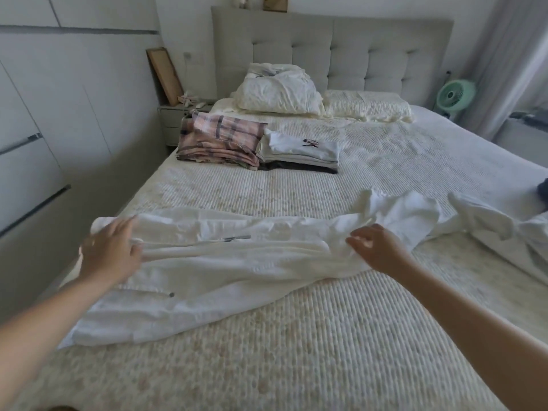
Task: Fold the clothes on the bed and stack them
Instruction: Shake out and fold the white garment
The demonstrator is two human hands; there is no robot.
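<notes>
White garment point(225, 262) lies stretched across the bed point(296, 366) at 6 o'clock, flat for folding | left hand point(109, 253) at 9, grip spread, smoothing its end | right hand point(376, 247) at 3, grip pinching a fold | folded stacks point(258, 146) wait at 12.

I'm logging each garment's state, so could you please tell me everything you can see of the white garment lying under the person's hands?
The white garment is a thin, wrinkled, woven-looking fabric, spread lengthwise across the near part of the bed and not yet folded. A small dark button shows near its lower left, and a short dark mark near its upper middle. Its right end bunches into a crumpled fold. The left hand rests on its left end with fingers spread; the right hand pinches the fabric at the bunched part.
</notes>
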